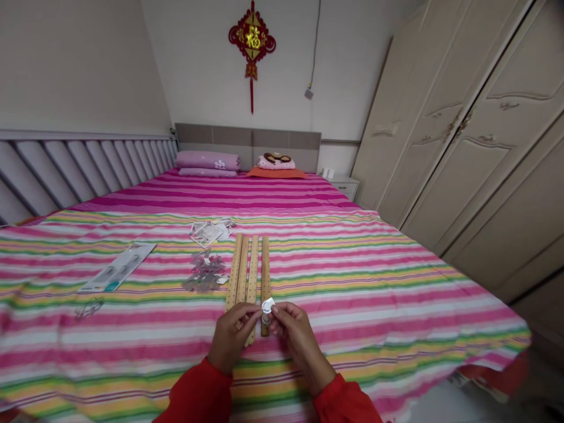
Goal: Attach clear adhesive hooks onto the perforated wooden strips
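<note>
The striped bed (374, 311) carries wooden strips (252, 276) and packaging (120, 268).

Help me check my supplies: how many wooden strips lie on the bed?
4: the leftmost strip, a second strip close beside it, a third strip right of those, then a rightmost strip, set apart. Any underneath wouldn't show.

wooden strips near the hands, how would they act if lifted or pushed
The wooden strips look straight and slim, so probably stiff and fairly light. Lying flat on the cloth, they would likely slide rather than roll.
</note>
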The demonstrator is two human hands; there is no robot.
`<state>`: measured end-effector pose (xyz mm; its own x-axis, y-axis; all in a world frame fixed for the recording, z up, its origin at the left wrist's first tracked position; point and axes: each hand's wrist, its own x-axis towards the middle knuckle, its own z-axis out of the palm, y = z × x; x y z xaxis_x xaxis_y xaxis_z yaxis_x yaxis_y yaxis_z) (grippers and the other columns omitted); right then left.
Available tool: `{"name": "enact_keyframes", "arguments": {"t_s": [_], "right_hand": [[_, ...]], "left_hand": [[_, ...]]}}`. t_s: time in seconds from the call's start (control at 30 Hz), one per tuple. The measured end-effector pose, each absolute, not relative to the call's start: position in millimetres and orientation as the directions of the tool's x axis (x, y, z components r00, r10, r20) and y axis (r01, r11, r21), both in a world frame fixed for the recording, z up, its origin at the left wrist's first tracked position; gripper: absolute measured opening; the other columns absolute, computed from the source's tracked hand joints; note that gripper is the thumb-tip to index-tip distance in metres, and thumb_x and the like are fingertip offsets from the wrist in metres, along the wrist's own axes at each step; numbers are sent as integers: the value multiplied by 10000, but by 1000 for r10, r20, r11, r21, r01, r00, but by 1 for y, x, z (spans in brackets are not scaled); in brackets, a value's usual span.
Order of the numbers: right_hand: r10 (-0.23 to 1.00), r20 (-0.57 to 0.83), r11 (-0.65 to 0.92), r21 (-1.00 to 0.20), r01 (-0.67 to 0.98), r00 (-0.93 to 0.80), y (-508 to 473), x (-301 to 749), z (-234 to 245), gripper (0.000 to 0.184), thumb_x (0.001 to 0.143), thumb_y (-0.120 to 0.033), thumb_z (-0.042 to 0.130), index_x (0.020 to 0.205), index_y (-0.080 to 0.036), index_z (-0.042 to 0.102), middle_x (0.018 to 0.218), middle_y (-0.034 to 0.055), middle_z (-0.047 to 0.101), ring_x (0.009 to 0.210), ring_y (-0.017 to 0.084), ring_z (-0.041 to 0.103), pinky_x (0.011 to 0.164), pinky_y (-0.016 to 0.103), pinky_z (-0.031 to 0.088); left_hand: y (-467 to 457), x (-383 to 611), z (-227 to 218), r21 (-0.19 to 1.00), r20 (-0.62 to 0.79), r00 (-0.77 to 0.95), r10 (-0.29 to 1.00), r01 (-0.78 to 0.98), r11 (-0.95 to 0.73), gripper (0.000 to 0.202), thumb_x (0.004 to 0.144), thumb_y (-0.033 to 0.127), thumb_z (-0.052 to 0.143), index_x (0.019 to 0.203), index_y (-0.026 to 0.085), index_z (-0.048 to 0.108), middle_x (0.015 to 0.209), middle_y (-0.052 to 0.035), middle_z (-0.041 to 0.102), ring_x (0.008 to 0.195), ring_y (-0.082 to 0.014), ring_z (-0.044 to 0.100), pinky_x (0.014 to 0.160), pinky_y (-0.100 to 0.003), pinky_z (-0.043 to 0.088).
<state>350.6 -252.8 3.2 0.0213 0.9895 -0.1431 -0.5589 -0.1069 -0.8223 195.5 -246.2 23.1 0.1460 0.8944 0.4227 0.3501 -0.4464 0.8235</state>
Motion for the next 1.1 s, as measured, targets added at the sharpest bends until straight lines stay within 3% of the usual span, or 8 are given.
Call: {"name": "enact_keyframes", "arguments": {"t_s": [0.27, 0.47, 0.73, 1.1], "right_hand": [[982, -182, -113, -797, -593, 58, -240, 354, -3, 278, 557, -313, 834, 717, -127, 703, 536, 9, 646, 485, 100, 584, 484, 187, 476], [981, -177, -107, -829, -549, 75, -222, 360, -10, 267, 562, -316, 820, 699, -123, 695, 530, 13, 653, 459, 94, 576, 475, 189, 471], [978, -180, -114, -882, -457, 102, -198, 362, -28, 250, 522, -262, 819, 674, -123, 678, 525, 26, 671, 428, 98, 558, 419, 189, 415], [972, -194, -129, -910, -395, 129, -183, 355, -39, 206, 512, -249, 793, 617, -134, 658, 477, 0, 635, 404, 106, 548, 433, 220, 441]], "left_hand": [[-249, 212, 12, 846, 362, 160, 918, 358, -396, 198, 779, 369, 608, 778, 198, 708, 775, -33, 697, 670, -136, 622, 614, -237, 499], [-233, 209, 4, 911, 249, 116, 962, 309, -273, 268, 811, 395, 535, 882, 182, 681, 853, -49, 718, 790, -180, 662, 711, -284, 524], [-214, 199, -19, 624, 427, 133, 895, 672, -398, 285, 848, 270, 434, 958, 227, 693, 1013, -67, 697, 1011, -229, 588, 933, -419, 426], [-216, 205, -30, 431, 360, 226, 905, 820, -377, 390, 819, 134, 433, 1117, 265, 648, 1176, -52, 645, 1151, -236, 493, 966, -432, 336]]}}
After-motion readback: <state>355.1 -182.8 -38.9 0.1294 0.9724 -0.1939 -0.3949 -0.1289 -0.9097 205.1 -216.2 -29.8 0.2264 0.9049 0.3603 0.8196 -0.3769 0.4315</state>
